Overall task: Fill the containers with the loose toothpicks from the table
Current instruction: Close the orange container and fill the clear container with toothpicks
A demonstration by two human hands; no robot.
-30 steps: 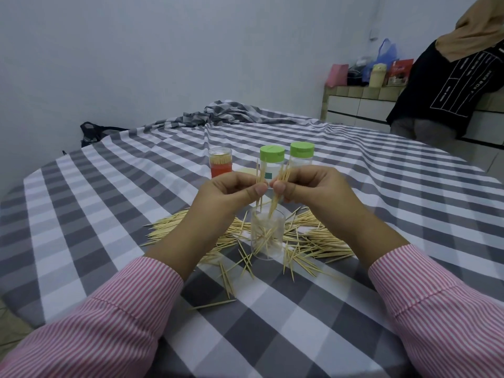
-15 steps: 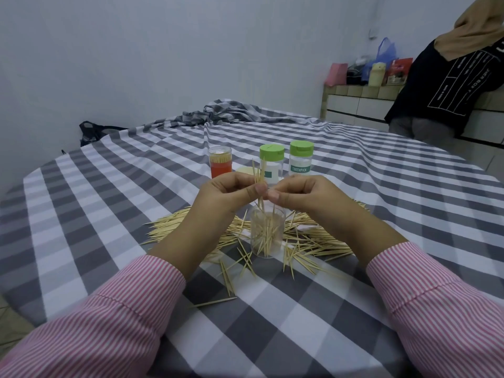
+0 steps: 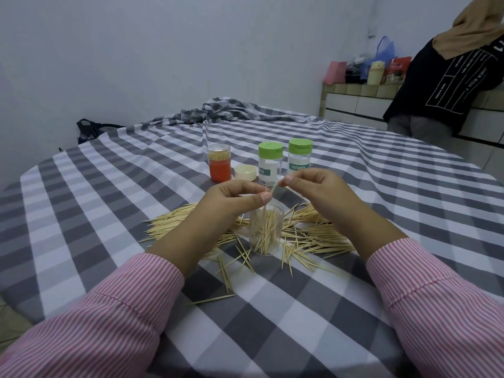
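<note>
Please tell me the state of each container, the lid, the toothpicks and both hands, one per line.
Clear jar: open, upright, partly filled.
Orange jar: open, upright, full of toothpicks.
Loose lid: off, on the tablecloth.
Two green-capped bottles: closed, upright.
Loose toothpicks: scattered around the clear jar.
Left hand: fingers curled; contents unclear.
Right hand: pinching a toothpick.

Left hand (image 3: 231,199) hides part of the toothpick pile (image 3: 174,225).
</note>
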